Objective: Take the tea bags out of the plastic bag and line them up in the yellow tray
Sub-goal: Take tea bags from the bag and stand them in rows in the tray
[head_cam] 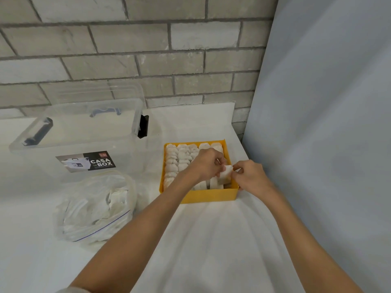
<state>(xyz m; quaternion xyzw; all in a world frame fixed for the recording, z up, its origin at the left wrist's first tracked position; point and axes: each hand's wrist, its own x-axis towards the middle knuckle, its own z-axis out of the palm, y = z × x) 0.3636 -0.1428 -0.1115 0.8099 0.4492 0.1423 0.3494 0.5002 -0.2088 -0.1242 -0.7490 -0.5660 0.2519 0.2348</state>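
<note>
The yellow tray (208,196) sits on the white table, filled with several rows of white tea bags (178,157). Above its near right corner both hands meet on one tea bag (226,175). My left hand (206,163) pinches it from the left, and my right hand (250,176) pinches its right edge. The clear plastic zip bag (93,208), holding more tea bags, lies to the left of the tray.
A clear storage box (69,142) with a "CASA BOX" label stands at the back left, its lid leaning behind it against the brick wall. A grey-blue panel (328,123) closes off the right side, close to the tray.
</note>
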